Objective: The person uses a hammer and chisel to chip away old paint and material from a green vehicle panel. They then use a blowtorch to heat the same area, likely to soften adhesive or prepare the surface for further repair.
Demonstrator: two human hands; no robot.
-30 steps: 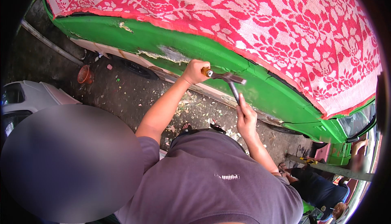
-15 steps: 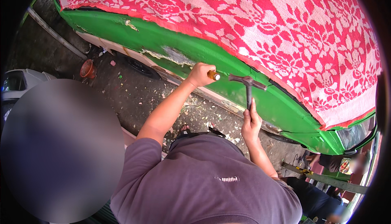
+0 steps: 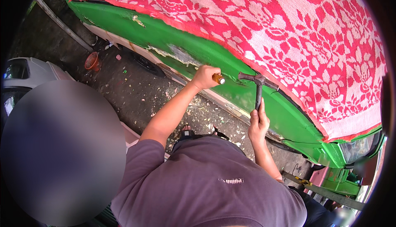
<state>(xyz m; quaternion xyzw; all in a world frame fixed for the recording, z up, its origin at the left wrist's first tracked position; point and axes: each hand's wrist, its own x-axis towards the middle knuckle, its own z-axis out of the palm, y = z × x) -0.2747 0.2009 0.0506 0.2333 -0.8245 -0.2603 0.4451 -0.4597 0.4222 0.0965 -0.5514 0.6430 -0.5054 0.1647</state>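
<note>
My left hand (image 3: 205, 77) is closed round the amber-brown handle (image 3: 218, 79) of a tool and holds it against or close to the green vehicle side (image 3: 231, 68). The tool's blade is hidden behind the hand. To its right, my right hand (image 3: 258, 124) grips a hammer (image 3: 259, 87) by its dark handle. The hammer head stands a short gap away from the butt of the amber handle, one face turned toward it. Left of my hands, a scraped patch (image 3: 181, 55) with bare grey and peeling paint shows on the vehicle.
A red patterned cloth (image 3: 268, 29) covers the vehicle's top. Pale chips litter the dark ground (image 3: 136, 93). An orange-red bucket (image 3: 92, 61) and a white car (image 3: 35, 74) are at left. A long bar (image 3: 330, 192) and a person in dark clothes (image 3: 315, 210) are at lower right.
The view has shifted slightly. The hammer has moved a little to the right, widening its gap from the amber handle. Both hands keep their grips.
</note>
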